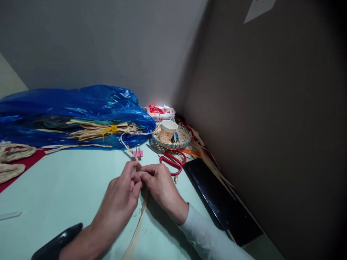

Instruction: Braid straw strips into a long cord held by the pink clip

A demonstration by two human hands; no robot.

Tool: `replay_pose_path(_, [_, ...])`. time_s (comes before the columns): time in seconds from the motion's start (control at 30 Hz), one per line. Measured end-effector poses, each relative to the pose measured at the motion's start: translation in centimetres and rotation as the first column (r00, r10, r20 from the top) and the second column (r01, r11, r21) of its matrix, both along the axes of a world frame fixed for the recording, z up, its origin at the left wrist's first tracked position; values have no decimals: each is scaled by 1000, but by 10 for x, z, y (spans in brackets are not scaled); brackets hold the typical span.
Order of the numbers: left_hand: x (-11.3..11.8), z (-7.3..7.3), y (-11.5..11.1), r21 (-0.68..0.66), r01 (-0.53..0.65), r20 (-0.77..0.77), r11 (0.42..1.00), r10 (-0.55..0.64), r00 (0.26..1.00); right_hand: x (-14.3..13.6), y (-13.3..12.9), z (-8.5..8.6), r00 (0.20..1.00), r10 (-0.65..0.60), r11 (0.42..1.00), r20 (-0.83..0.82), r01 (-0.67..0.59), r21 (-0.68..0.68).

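My left hand [123,189] and my right hand [161,184] meet at the middle of the pale green table, fingertips touching. Both pinch a strand of pale dried fibre [139,225], whose loose end hangs down towards the near edge between my wrists. Just beyond my fingers, a pink binder clip [137,153] grips the twisted cord [126,144], which runs back towards the blue plastic bag. The part between my fingertips is mostly hidden. Red-handled scissors [173,162] lie right beyond my right hand.
A blue plastic bag [103,97] with a tied fibre bundle [94,130] lies at the back left. A paper cup [168,130] stands in a woven basket [185,135]. A black flat object [217,195] lies right; braided pieces [13,162] sit left on red material.
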State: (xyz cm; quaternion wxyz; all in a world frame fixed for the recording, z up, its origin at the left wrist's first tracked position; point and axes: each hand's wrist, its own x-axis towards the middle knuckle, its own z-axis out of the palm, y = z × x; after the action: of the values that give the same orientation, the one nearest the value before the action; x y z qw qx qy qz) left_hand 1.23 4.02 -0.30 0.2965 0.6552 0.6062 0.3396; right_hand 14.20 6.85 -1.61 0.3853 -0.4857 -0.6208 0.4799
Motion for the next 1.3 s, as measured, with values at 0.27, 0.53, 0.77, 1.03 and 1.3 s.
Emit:
replay_pose_path(0.27, [-16, 2, 14, -130, -44, 292, 990, 81, 953, 7, 2, 13, 984, -9, 985, -175, -21, -169])
replay_pose_path(0.53, [-20, 0, 30, -413, 239, 598, 879, 64, 799, 8, 1, 13, 992, 22, 989, -122, -39, -142])
replay_pose_path(0.77, [-27, 8, 30, -405, 194, 400, 893, -18, 916, 9, -7, 21, 960, 5, 996, 280, -29, 82])
replay_pose_path(1.03, [-21, 0, 29, -137, 141, 252, 980, -103, 962, 7, -11, 28, 915, -17, 993, 402, -32, 114])
replay_pose_path(1.3, [-21, -13, 31, -317, 213, 428, 924, -61, 902, 18, -1, 28, 944, 168, 982, 285, -187, 41])
